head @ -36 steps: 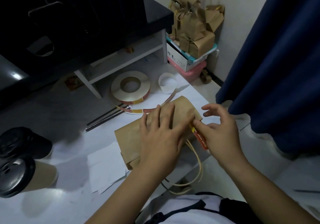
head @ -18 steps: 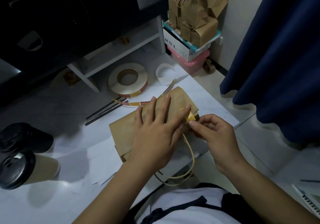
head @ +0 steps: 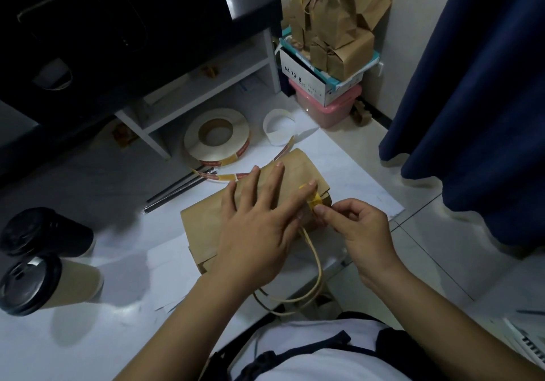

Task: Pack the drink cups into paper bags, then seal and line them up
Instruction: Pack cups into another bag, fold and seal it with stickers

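Brown paper, thin and quick to crease, is what you have under your palm. The paper bag (head: 206,224) lies on its side on the white table (head: 88,336), near the table's edge at 3 o'clock. Its folded mouth points toward 3 o'clock and its cord handles (head: 317,271) loop off toward 6 o'clock.

Your left hand (head: 256,227) lies flat on the bag with its fingers straight and spread, pressing the fold down. Your right hand (head: 356,230) pinches a yellow sticker (head: 312,200) between thumb and forefinger right at the fold, with the other fingers curled in.

Whether a cup is inside, you cannot tell from here. If there is one, the load will likely be light but lopsided and could roll inside the paper, so keep the flat palm over the bulge. The paper is soft and will tear sooner than it slips. Take hold at the folded edge or by the handles, never by a single wall. The sticker is limp and tacky, so hold it by its free end only.

2 lidded cups (head: 44,284) wait at 9 o'clock, well apart from the bag. The sticker roll (head: 216,135) lies at 12 o'clock.
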